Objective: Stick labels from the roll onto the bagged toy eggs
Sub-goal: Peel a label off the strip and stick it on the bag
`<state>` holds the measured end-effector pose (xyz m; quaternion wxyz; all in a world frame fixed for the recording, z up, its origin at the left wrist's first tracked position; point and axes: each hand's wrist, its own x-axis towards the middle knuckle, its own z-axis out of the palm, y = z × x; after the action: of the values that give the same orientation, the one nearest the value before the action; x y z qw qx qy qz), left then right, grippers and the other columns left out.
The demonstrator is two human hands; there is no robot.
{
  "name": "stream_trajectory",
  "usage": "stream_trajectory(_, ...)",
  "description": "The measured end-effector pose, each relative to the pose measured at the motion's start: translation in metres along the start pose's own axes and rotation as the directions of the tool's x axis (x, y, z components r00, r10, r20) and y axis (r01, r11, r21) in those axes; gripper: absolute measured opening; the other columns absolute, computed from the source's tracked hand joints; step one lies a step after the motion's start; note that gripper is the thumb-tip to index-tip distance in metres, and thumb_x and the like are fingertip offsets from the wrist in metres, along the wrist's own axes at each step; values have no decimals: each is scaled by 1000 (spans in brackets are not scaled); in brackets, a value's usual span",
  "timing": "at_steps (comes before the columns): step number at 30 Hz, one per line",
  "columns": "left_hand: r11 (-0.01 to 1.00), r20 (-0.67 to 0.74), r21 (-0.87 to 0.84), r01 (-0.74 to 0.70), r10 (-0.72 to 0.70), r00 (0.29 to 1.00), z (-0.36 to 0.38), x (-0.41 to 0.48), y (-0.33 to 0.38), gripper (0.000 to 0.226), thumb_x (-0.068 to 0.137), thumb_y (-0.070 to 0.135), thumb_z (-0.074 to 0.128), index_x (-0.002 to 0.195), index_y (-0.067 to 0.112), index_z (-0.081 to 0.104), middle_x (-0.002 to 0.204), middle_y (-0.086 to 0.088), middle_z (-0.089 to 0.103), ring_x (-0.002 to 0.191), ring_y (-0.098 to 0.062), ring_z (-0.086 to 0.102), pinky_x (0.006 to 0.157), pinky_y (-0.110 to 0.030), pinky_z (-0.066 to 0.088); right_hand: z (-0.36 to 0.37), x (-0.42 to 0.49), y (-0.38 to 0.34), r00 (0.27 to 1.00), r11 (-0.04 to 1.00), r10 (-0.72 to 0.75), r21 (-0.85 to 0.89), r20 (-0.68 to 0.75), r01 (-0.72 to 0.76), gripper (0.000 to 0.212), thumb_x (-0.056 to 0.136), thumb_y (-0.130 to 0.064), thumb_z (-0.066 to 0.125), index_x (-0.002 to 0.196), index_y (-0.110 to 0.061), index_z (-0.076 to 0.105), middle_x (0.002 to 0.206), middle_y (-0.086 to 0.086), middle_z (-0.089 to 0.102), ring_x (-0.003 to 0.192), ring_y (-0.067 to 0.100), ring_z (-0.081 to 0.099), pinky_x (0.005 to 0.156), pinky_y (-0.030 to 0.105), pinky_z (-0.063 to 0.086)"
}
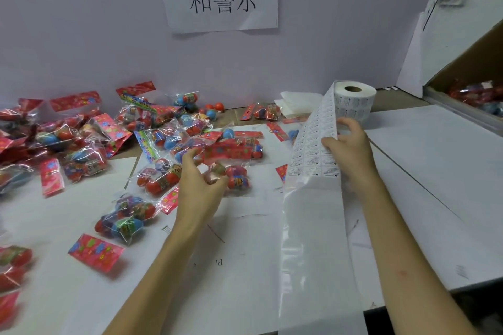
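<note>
**Label strip in one hand, bag under the other**

Right hand pinches the unrolled label strip at its edge, thumb on the printed face, fingers curled behind. The strip runs up to the label roll, which stands on the table near the wall. Below the hand, bare backing paper hangs down, its labels already gone.

Left hand is half open, fingers spread and bent, resting on a clear bag of toy eggs in front of it. Whether it grips the bag or only touches it, cannot tell; the fingertips are blurred.

More bagged eggs lie heaped to the left, with one bag apart and nearer the person.

Handling, as judged:
- Bags look light and slippery, film crinkly; eggs inside would roll. Best pinned flat or taken by the red card header.
- Eggs seem hard plastic, not fragile.
- Labels small and thin, likely to curl or stick to fingers; lift by one corner.
- Strip is limp; needs tension to peel cleanly.
</note>
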<state>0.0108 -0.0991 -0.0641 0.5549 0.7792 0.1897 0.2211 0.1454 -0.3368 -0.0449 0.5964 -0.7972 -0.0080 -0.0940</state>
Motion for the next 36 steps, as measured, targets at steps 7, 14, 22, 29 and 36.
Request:
stream_trajectory(7, 958, -58, 37, -284, 286, 957, 5, -11, 9, 38, 91, 17, 78, 126, 21, 62, 120, 13, 67, 104, -4, 68, 90, -14, 56, 4, -10, -13, 981, 982, -173, 88, 87, 165, 32, 92, -3, 62, 108, -28, 70, 110, -1, 72, 106, 20, 69, 85, 33, 59)
stream_trajectory(14, 887, 443, -335, 317, -149, 884, 18, -19, 10, 83, 64, 44, 89, 138, 30, 55, 136, 0, 62, 115, -15, 66, 94, -35, 56, 8, -29, -31, 913, 976, -194, 166, 358, 143, 25, 92, 3, 64, 95, -20, 75, 94, 31, 64, 68, 30, 66, 54, 29, 57)
stream_trajectory(22, 827, 485, -360, 431, -229, 844, 19, -21, 13, 67, 80, -5, 79, 130, 39, 64, 146, -10, 53, 114, -42, 67, 93, -59, 58, 9, -32, -29, 833, 963, -251, 38, 493, 267, 21, 92, -9, 72, 104, -25, 75, 84, 34, 60, 73, 50, 53, 69, 51, 57)
stream_trajectory(29, 848, 509, -371, 379, -156, 847, 16, -23, 17, 80, 83, -17, 61, 122, 53, 67, 128, 10, 52, 80, -10, 77, 79, -47, 65, 3, -25, -24, 867, 883, -466, 33, 179, 468, 13, 88, -16, 78, 85, -29, 75, 52, 0, 51, 47, 14, 41, 52, 25, 39)
stream_trajectory(36, 821, 580, -416, 392, -92, 809, 15, -22, 21, 81, 80, -21, 45, 125, 41, 72, 144, -1, 54, 110, -36, 71, 76, -39, 63, 9, -35, -30, 764, 816, -393, -190, 511, 546, 32, 69, -28, 92, 97, -32, 77, 121, -9, 62, 125, 15, 49, 113, 47, 33)
